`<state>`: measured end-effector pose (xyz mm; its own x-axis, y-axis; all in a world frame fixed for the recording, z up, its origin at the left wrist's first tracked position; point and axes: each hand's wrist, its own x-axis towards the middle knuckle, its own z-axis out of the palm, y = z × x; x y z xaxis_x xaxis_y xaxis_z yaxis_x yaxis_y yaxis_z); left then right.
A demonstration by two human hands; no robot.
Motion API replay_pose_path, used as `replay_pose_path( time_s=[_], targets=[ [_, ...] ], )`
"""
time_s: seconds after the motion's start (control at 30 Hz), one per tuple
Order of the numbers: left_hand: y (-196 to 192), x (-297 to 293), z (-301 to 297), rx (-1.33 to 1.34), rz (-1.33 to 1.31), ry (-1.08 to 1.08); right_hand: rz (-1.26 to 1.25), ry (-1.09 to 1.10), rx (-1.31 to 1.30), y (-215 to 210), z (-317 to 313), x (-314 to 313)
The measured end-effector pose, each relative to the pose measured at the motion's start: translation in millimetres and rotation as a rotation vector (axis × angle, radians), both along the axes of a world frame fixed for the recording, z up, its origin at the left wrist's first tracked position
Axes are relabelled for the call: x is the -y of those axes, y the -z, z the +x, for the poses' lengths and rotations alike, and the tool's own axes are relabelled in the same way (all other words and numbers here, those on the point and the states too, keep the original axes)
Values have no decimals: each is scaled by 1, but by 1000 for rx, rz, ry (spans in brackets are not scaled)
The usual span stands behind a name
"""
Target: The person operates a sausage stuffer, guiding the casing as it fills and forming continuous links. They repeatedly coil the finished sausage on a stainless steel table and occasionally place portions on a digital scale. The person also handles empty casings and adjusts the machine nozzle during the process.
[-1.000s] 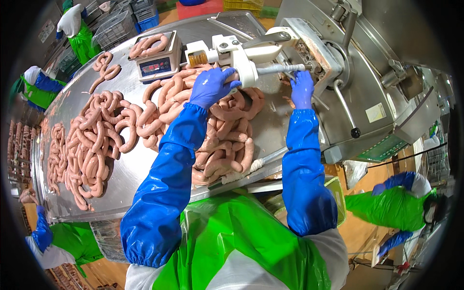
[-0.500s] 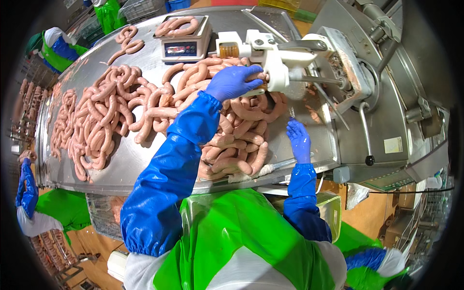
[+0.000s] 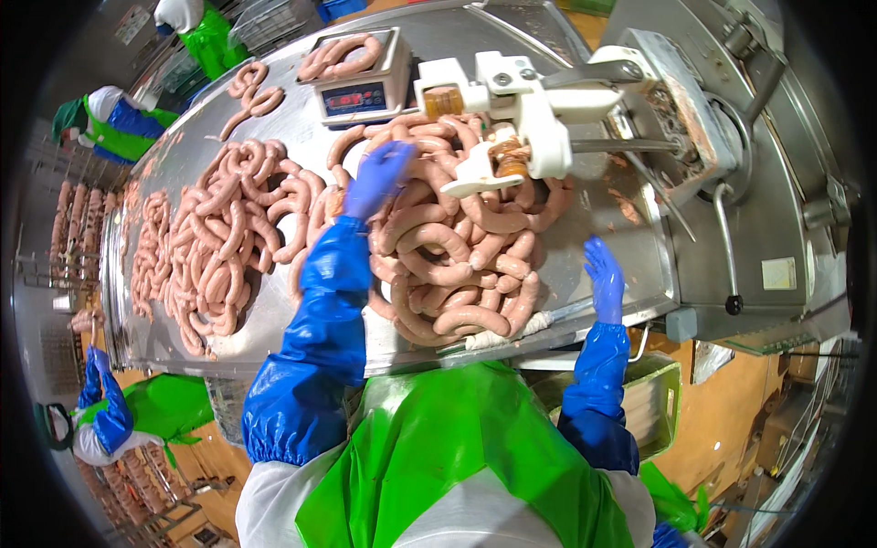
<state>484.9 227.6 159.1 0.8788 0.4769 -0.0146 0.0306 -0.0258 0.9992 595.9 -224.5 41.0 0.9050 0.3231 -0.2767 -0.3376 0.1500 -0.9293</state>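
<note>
My left hand [image 3: 376, 181], in a blue glove, is over the left edge of a large heap of raw linked sausages [image 3: 437, 256] in the middle of the steel table. Motion smears its fingers, so whether they grip a sausage cannot be told. Right of it, a white sausage-linking attachment [image 3: 548, 128] sticks out from the steel machine over the heap, its jaw opening exposed. My right hand [image 3: 605, 279], also gloved in blue, hovers at the table's right part, palm turned inward and fingers stretched out. It holds nothing.
A second sausage pile [image 3: 215, 237] lies at the left. At the back stands a scale [image 3: 354, 99] with sausages on it, beside a short sausage string [image 3: 248, 100]. A rolled white casing [image 3: 507, 331] rests along the front edge. Co-workers in green aprons [image 3: 151, 411] stand around the table.
My left hand has left the linking attachment and moved left over the sausages. My right hand stays outstretched at the right. The whole view has shifted slightly.
</note>
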Motion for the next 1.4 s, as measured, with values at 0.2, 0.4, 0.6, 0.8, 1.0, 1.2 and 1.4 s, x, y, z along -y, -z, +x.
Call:
replay_pose_path(
  time_s=[0.2, 0.4, 0.6, 0.8, 1.0, 1.2, 1.4],
  targets=[
    [11, 99, 23, -56, 1092, 45, -19, 6, -28, 49, 77, -65],
    [-13, 86, -32, 6, 1314, 97, 35, -124, 28, 66, 117, -122],
    [18, 155, -98, 200, 1188, 446, -158, -158, 119, 51, 122, -143],
    [76, 176, -114, 90, 1194, 619, -490, -381, 242, 27, 112, -192],
    [98, 143, -142, 45, 896, 431, -497, -650, 166, 2, 45, -248],
    [83, 77, -209, -54, 818, 485, 67, -440, -9, -81, -89, -358],
    [69, -27, -310, -121, 1040, 484, -95, -530, 131, -54, -151, -431]
  ],
)
